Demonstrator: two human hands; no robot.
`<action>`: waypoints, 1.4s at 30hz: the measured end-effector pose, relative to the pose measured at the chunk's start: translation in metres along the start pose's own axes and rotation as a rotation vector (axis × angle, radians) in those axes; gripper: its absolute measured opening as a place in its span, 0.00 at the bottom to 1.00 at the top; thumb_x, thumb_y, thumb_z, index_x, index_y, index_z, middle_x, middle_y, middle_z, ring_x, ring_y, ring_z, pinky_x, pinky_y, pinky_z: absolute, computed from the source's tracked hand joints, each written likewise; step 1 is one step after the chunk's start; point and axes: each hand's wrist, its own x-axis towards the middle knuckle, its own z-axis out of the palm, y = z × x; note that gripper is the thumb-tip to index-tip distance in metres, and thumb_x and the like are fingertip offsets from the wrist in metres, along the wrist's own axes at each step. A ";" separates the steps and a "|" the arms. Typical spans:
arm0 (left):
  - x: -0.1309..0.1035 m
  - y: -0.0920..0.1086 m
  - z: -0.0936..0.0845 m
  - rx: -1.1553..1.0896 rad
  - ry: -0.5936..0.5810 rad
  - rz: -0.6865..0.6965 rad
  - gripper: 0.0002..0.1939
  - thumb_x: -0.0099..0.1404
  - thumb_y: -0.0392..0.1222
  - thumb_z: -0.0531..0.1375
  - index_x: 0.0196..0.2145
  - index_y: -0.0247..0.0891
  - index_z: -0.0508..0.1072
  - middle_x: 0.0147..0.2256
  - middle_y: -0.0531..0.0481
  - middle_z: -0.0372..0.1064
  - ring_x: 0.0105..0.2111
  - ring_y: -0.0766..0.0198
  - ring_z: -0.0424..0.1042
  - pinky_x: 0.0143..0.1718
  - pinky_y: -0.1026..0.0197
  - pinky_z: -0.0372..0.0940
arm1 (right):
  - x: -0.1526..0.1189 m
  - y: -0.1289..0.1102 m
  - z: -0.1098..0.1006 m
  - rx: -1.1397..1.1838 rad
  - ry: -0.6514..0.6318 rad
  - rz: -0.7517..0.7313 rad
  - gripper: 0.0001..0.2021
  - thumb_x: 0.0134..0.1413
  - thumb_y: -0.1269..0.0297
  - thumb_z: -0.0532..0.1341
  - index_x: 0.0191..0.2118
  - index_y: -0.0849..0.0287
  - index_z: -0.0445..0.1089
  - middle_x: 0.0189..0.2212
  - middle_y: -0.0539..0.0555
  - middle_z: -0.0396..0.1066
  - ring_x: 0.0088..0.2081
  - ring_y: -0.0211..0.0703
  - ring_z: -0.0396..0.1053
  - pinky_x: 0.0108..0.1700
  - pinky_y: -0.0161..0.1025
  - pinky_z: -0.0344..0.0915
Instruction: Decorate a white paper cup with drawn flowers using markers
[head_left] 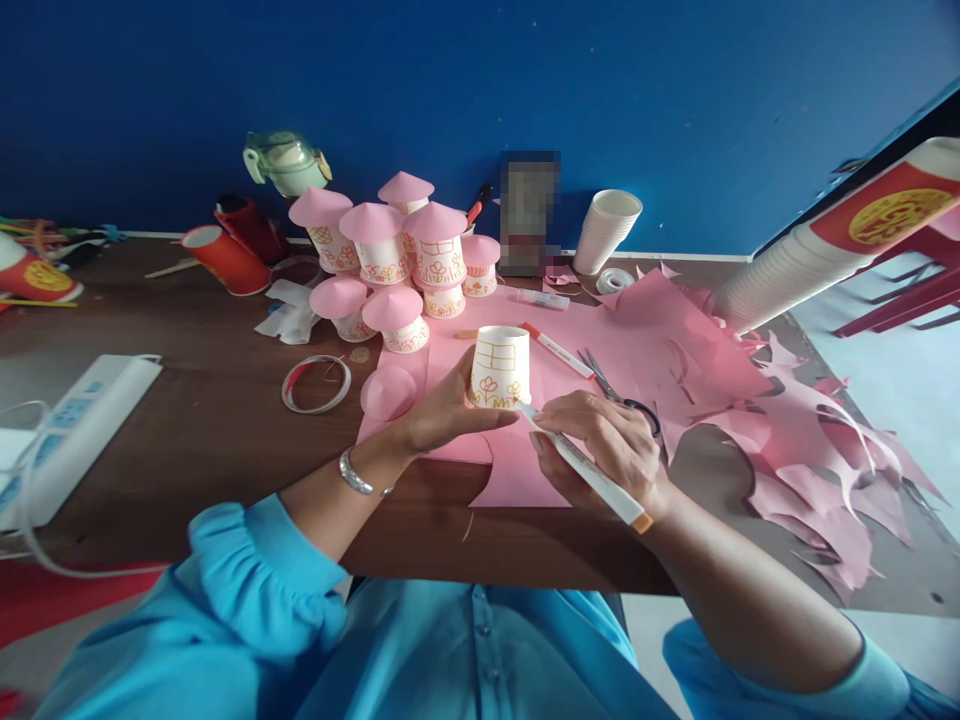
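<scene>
My left hand (446, 405) grips a white paper cup (500, 365) turned upside down, thumb beneath and fingers behind it. A yellow-brown window grid and red and yellow flowers are drawn on the cup. In my right hand (607, 440) is a white marker (592, 475) with an orange-brown end, its tip at the cup's lower rim. Behind the cup lie an orange-capped marker (559, 352) and a pair of scissors (619, 393) on pink paper (525, 480). Several decorated cups with pink cone tops (375, 240) stand together behind my left hand.
Pink paper scraps (810, 480) spread at the right, below a long stack of cups (795, 280). A tape roll (316, 385), a power strip (90, 440) and a red cup (225, 262) are at the left. Another cup stack (607, 232) stands by the blue wall (480, 80).
</scene>
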 end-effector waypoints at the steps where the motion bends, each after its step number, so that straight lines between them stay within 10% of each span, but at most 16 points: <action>1: 0.000 -0.001 0.000 -0.007 -0.002 0.000 0.35 0.55 0.51 0.74 0.56 0.42 0.67 0.49 0.44 0.68 0.49 0.51 0.67 0.49 0.49 0.67 | 0.000 0.000 0.000 0.002 0.001 -0.002 0.09 0.61 0.75 0.62 0.46 0.58 0.68 0.30 0.51 0.76 0.31 0.40 0.77 0.33 0.36 0.77; 21: 0.000 0.001 0.001 -0.003 -0.011 0.013 0.35 0.56 0.51 0.73 0.57 0.41 0.67 0.49 0.43 0.68 0.49 0.52 0.67 0.50 0.49 0.67 | -0.001 0.001 0.001 0.005 0.002 -0.004 0.10 0.61 0.75 0.63 0.46 0.58 0.68 0.31 0.51 0.77 0.31 0.40 0.77 0.33 0.37 0.77; 42: 0.000 -0.018 -0.007 -0.301 -0.068 0.068 0.33 0.61 0.42 0.72 0.63 0.49 0.69 0.60 0.47 0.73 0.70 0.47 0.59 0.69 0.44 0.57 | -0.004 0.004 -0.004 -0.031 0.076 0.045 0.13 0.67 0.67 0.62 0.55 0.58 0.69 0.39 0.58 0.74 0.39 0.47 0.76 0.37 0.43 0.76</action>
